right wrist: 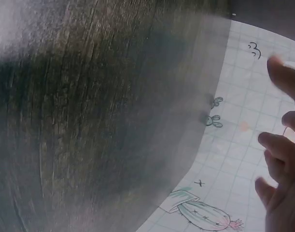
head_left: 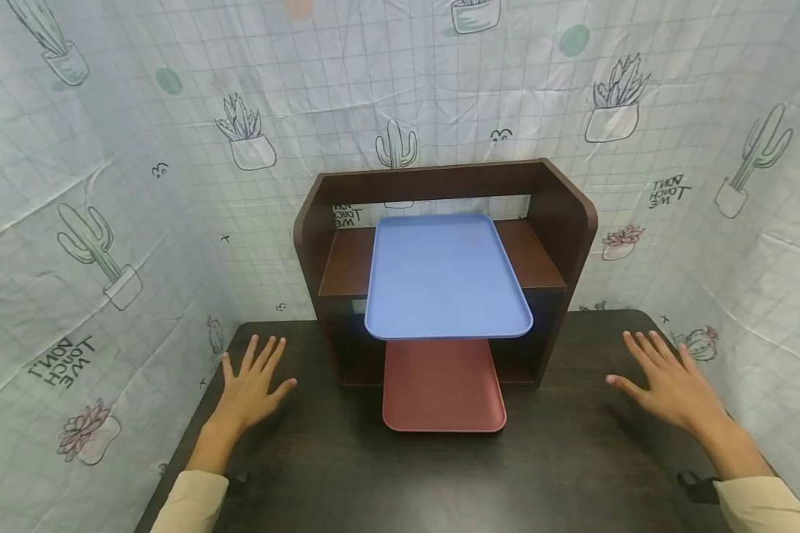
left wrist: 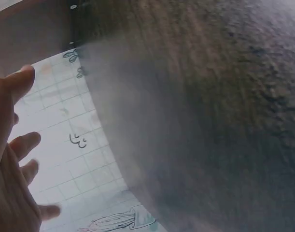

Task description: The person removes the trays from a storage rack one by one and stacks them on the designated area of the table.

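Note:
My left hand (head_left: 248,392) is spread over the left side of the dark table, palm down and holding nothing. Over the right side, my right hand (head_left: 676,389) has its fingers spread in the same way, also with nothing in it. Between them stands a brown two-level shelf (head_left: 433,180). A blue tray (head_left: 447,277) lies on its upper board and juts out past the front. Below, a red tray (head_left: 443,389) sticks out of the lower level onto the table, its back part hidden under the blue one. Both wrist views show the fingers apart.
The dark wooden table (head_left: 433,481) reaches toward me in front of the shelf. A white grid-patterned cloth (head_left: 340,89) with printed cacti hangs behind and along both sides, close to each hand. Dark bands (head_left: 698,487) show at the wrists near the sleeves.

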`<state>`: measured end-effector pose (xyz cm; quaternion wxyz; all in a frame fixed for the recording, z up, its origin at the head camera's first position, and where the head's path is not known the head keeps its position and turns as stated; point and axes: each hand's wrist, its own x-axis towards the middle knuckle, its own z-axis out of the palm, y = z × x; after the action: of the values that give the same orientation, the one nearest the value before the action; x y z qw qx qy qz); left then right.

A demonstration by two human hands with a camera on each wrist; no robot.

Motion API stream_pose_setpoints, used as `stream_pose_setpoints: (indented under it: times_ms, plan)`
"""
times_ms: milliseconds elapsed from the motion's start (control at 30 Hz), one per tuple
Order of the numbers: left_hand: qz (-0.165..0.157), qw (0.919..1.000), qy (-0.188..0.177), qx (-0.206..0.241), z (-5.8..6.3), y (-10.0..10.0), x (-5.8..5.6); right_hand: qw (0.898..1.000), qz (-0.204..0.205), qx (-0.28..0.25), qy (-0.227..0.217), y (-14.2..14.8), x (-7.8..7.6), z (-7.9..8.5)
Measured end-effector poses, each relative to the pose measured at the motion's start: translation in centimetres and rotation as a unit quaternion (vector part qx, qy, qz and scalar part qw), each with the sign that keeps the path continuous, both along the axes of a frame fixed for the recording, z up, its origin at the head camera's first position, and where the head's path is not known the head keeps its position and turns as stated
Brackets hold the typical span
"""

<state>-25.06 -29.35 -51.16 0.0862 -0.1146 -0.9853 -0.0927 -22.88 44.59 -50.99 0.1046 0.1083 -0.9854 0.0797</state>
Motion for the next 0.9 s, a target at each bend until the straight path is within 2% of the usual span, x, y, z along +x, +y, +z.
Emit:
stream_pose_setpoints:
  times_ms: [267,433,567,700,900]
  plan:
    - [-0.029,0.9971,0.070,0.001,1.0,0.5,-0.3,0.997,-0.008,-0.045,0.069,-1.2,0.0,1.4]
    - [-0.026,0.9959,0.086,0.014,1.8,1.1,-0.3,0.993,-0.004,-0.082,0.088,-2.7,0.3,2.2]
    - [-0.026,0.9939,0.089,0.060,2.8,2.0,-0.2,0.987,-0.019,-0.143,0.071,-4.6,1.0,2.8]
    - [-0.028,0.9897,0.095,0.104,3.6,2.9,0.0,0.974,-0.041,-0.221,0.022,-7.1,2.0,3.5]
    - [-0.041,0.9808,0.131,0.138,5.1,4.2,0.0,0.959,-0.061,-0.273,-0.050,-10.1,3.1,4.2]
